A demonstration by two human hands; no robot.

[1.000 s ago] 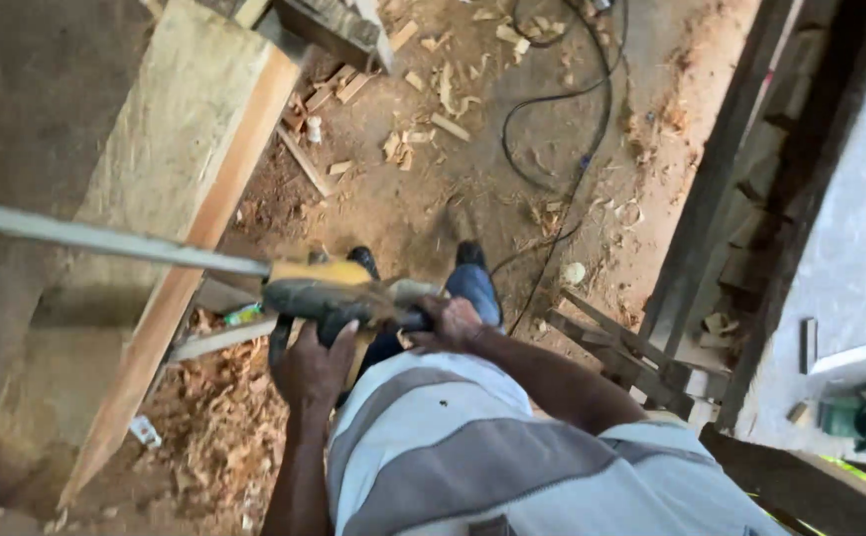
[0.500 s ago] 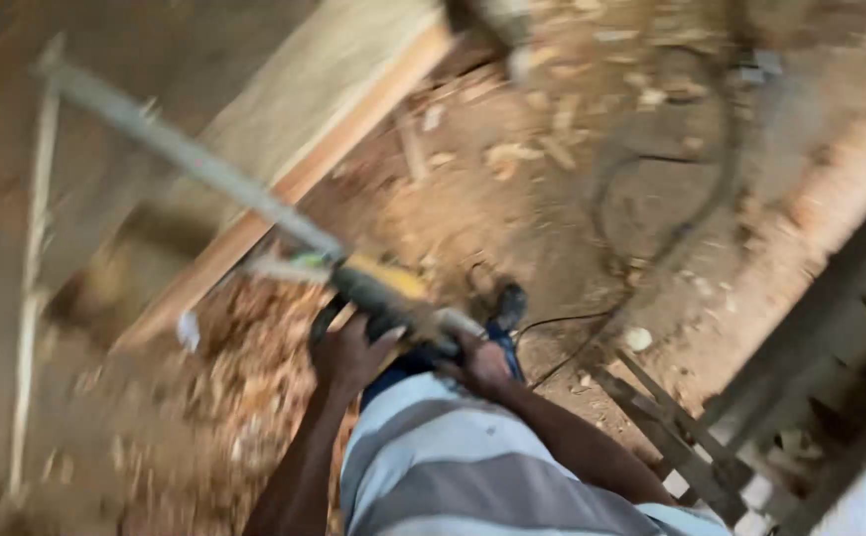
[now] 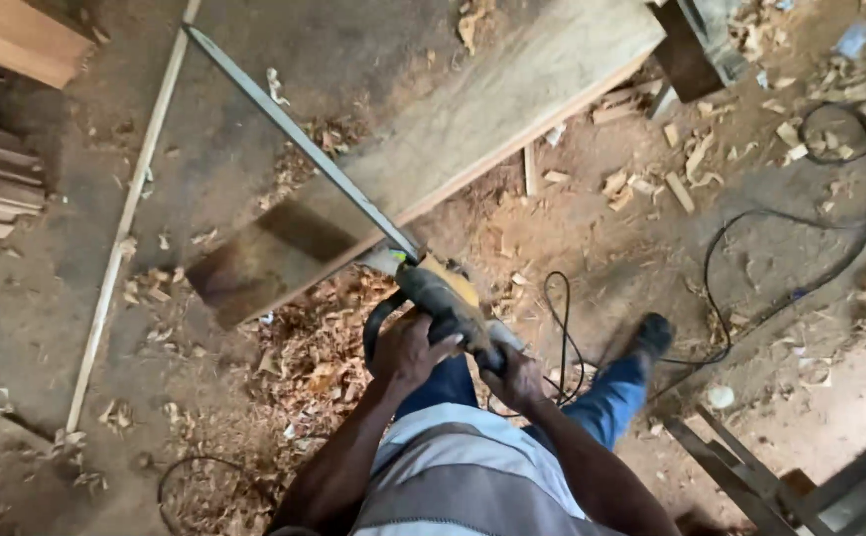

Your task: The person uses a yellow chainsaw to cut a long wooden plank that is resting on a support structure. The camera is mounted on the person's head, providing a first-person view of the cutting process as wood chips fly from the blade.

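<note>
shavings (image 3: pixel 304 367), cable (image 3: pixel 750 258) on dirt floor (image 3: pixel 75 258)

Chainsaw (image 3: pixel 443 298), centre frame: matt yellow-and-black plastic body with a long, dull grey metal bar running to the upper left; both hands, left hand (image 3: pixel 408 352) and right hand (image 3: pixel 512 375), wrap its dark handles. Large timber beam (image 3: pixel 472 129) across the upper middle is rough-sawn, dusty pale wood, with a thin smooth wooden strip (image 3: pixel 120 238) at left and pale curled wood shavings (image 3: pixel 304 357) heaped on the matt dirt floor (image 3: pixel 750 248). Black rubbery cable (image 3: pixel 750 218) at right; striped cloth shirt (image 3: pixel 463 476) and blue denim at bottom.
</note>
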